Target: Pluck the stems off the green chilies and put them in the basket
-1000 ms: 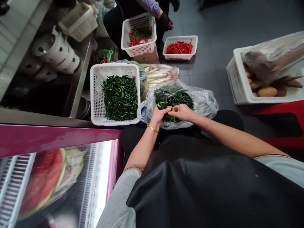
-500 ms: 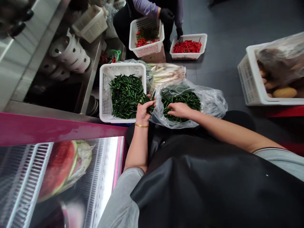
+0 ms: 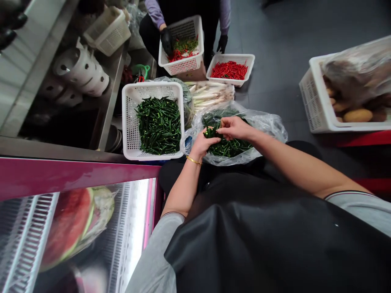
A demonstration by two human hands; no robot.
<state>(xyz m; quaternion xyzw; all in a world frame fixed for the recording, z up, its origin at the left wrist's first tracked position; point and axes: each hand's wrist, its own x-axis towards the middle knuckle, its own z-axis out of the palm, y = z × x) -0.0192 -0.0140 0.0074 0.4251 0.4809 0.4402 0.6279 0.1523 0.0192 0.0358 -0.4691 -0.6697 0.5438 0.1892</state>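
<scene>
Kitchen or shop back area, dark tile floor (image 3: 275, 36). Steel shelf (image 3: 113, 97) at upper left with white perforated pots (image 3: 81, 71). Glass-front chiller with magenta trim (image 3: 76, 173) at lower left, cut watermelon (image 3: 69, 228) inside.

Blue print on the bag edge (image 3: 187, 143), unreadable.

Person's arms reach forward and inward, hands close together over the bag. Left hand (image 3: 205, 145), gold bangle (image 3: 194, 160) on the wrist, is cupped around a small bunch of green chillies (image 3: 210, 132). Right hand (image 3: 234, 128) is angled across from the right, fingers curled, tips touching that bunch; cannot tell if they grip it.

Clear plastic bag (image 3: 262, 132) sits at the person's lap, open, loose green chillies (image 3: 227, 147) inside. Just left of it, white plastic basket (image 3: 130, 118) is full of green chillies (image 3: 158, 126). Behind them, a bundle of white-stemmed spring onions (image 3: 210, 95).

Farther up, co-worker's black gloved hands (image 3: 166, 41) are at a white basket (image 3: 183, 67) of red and green chillies. Next to it, a white basket (image 3: 232, 57) of red chillies (image 3: 229, 70). At right, white crate (image 3: 311, 99) with potatoes (image 3: 357, 115), part covered by a plastic bag (image 3: 357, 69).
</scene>
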